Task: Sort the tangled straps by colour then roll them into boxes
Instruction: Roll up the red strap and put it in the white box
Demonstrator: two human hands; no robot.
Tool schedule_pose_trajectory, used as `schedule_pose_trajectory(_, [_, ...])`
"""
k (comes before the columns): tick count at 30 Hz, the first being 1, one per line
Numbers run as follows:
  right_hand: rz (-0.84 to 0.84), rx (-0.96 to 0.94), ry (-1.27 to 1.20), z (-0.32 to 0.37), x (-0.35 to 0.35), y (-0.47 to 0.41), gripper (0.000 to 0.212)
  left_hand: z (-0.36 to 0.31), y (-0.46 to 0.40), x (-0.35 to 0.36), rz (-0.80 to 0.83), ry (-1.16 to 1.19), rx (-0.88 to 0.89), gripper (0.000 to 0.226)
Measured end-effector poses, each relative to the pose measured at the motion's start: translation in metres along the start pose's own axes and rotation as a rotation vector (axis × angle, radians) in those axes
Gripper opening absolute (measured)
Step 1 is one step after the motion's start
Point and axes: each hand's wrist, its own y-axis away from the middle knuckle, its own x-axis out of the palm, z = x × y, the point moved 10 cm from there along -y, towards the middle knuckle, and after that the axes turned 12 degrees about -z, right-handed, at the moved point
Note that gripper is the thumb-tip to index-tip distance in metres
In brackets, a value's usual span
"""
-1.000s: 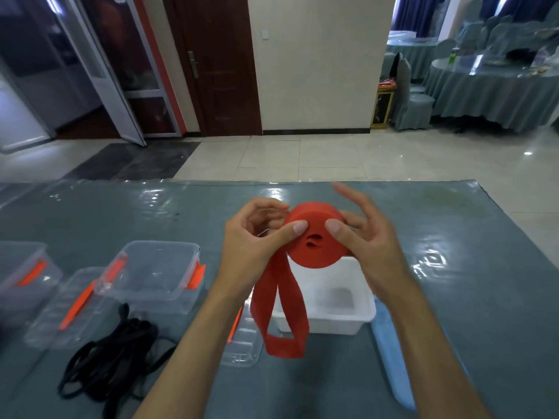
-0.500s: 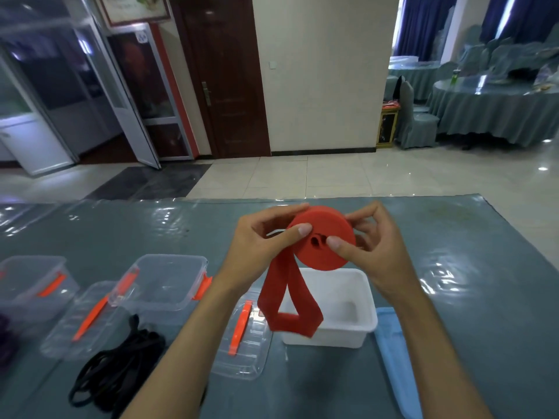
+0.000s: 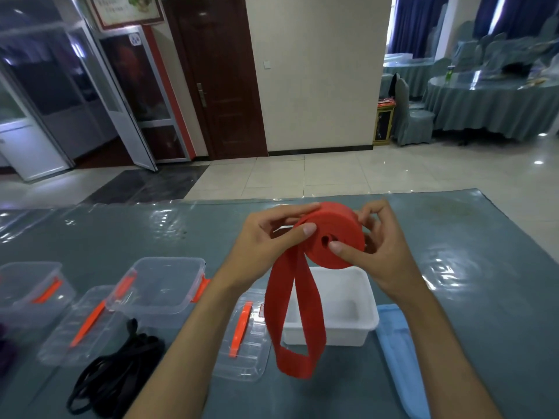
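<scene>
A red strap, mostly wound into a flat roll (image 3: pixel 335 234), is held in the air above the white box (image 3: pixel 360 325). My left hand (image 3: pixel 266 246) grips the roll's left side, thumb on its face. My right hand (image 3: pixel 375 252) pinches the roll from the right, thumb near its centre hole. The strap's loose end hangs down as a loop (image 3: pixel 296 325) in front of the white box. A tangle of black straps (image 3: pixel 118 379) lies on the table at the lower left. A purple strap (image 3: pixel 4 349) shows at the left edge.
Two clear boxes with orange clips (image 3: pixel 163 285) (image 3: pixel 27 288) stand at the left, with clear lids (image 3: pixel 81 325) (image 3: pixel 245 337) lying flat nearby. A blue lid (image 3: pixel 399 352) lies right of the white box. The table (image 3: pixel 469 267) has a glossy grey-green cover.
The roll has tilted a little and its hanging loop has shortened slightly as both hands turn it. The camera has tilted up, so the table sits lower in view.
</scene>
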Motion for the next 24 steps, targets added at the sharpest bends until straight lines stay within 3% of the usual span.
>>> schedule_pose_trajectory(4, [0.102,-0.009,0.106,-0.004,0.009,0.004,0.069,0.008,0.004,0.001,-0.055,-0.014,-0.002,0.034])
schedule_pose_trajectory(8, [0.091,-0.043,0.089,-0.004,0.007,0.003,0.056,0.029,0.01,0.001,-0.084,0.047,-0.117,0.048])
schedule_pose_trajectory(14, [-0.069,-0.033,-0.026,-0.011,0.003,0.005,0.051,0.05,0.018,-0.006,-0.086,0.056,-0.172,0.05])
schedule_pose_trajectory(21, [-0.057,0.15,-0.023,-0.042,0.014,0.01,0.046,0.059,0.025,-0.011,-0.15,0.059,-0.188,0.059])
schedule_pose_trajectory(24, [-0.169,0.168,-0.035,-0.047,0.013,0.012,0.032,0.066,0.034,-0.01,-0.189,0.077,-0.184,0.061])
